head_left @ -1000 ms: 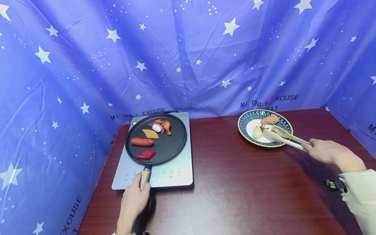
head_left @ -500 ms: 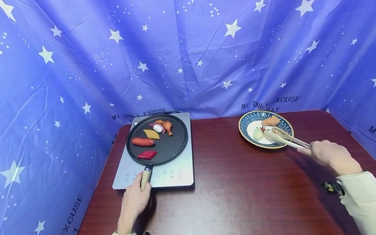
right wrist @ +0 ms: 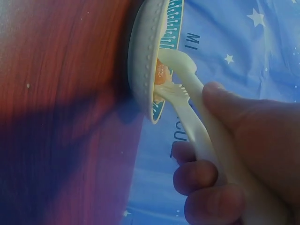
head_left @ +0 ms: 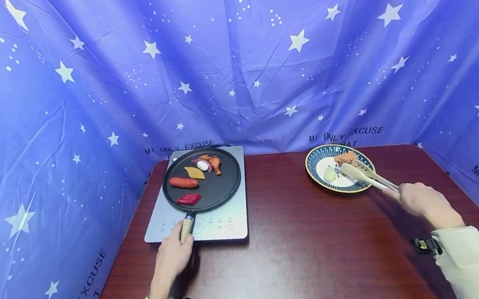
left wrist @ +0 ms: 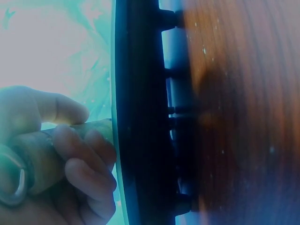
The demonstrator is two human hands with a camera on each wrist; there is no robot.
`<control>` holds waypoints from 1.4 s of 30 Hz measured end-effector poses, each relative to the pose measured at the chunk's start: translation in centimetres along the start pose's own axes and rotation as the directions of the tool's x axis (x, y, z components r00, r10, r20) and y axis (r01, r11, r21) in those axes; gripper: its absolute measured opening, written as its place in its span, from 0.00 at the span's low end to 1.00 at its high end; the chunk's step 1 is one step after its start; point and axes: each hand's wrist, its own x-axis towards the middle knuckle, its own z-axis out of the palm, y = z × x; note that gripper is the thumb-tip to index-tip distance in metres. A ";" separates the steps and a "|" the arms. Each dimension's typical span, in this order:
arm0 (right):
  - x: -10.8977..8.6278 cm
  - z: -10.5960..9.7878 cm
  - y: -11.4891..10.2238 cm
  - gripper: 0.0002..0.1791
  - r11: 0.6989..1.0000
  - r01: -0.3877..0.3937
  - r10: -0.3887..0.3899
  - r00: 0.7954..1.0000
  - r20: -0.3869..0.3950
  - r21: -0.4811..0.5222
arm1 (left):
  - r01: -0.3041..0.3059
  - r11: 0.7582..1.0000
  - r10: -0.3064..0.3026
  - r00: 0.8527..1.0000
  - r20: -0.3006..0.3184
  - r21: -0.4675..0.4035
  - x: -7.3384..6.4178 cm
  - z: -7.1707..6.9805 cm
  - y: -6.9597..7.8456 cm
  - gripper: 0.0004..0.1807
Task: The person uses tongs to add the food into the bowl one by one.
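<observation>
1. Head view, left half: left hand (head_left: 175, 253) grips the handle (head_left: 186, 227) of a flat black pan (head_left: 225, 185), fingers wrapped round it. Pan sits on a silver cooktop (head_left: 236, 214), left of centre.
2. Head view, in the pan: orange drumstick (head_left: 215, 164) and purple-and-white piece (head_left: 203, 166) side by side near the top, yellow piece (head_left: 194, 172) lower left of them, sausage (head_left: 183, 182) at left, red piece (head_left: 189, 199) at the bottom.
3. Head view, right half: right hand (head_left: 424, 203) holds pale tongs (head_left: 354, 172), which reach into a blue-and-white plate (head_left: 315, 165), right of centre. Orange-brown piece (head_left: 344, 158) at the plate's upper right, by the tips; pale green piece (head_left: 330, 174) left of the tips.
4. Head view, surroundings: red-brown table (head_left: 296, 238) below, blue star-print curtain (head_left: 258, 64) behind.
5. Left wrist view: fingers curled round the handle, lower left; metal ring (left wrist: 22, 185) at its end. Dark vertical band (left wrist: 140, 112) mid-frame, too dim to make out. Table fills the right.
6. Right wrist view: thumb and fingers grasp the tongs from lower right. Tips in the plate, upper centre, astride the orange-brown piece; can't tell if they clamp it.
</observation>
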 end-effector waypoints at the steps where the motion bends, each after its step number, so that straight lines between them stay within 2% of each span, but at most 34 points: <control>1: 0.0 0.0 0.1 0.34 1.000 0.004 -0.004 1.000 -0.009 0.003 | 0.001 1.000 -0.001 1.000 0.001 0.000 0.0 0.0 0.0 0.29; 10: -0.2 -0.1 0.3 0.33 0.999 0.023 -0.021 0.998 -0.058 0.023 | 0.002 1.000 -0.002 1.000 0.013 -0.005 0.1 0.1 0.0 0.29; 23: 0.1 0.5 0.3 0.31 0.997 0.060 -0.057 0.997 -0.058 0.051 | 0.005 1.000 -0.005 1.000 0.005 0.011 0.1 0.0 0.0 0.28; 33: 0.0 0.5 0.3 0.29 0.992 0.106 -0.098 0.987 -0.127 0.061 | 0.007 1.000 -0.007 1.000 0.006 0.005 0.1 0.1 -0.1 0.28; 42: -0.2 0.7 -0.6 0.27 0.989 0.126 -0.110 0.975 -0.193 0.076 | 0.006 1.000 -0.006 1.000 0.003 0.007 0.1 0.1 -0.1 0.29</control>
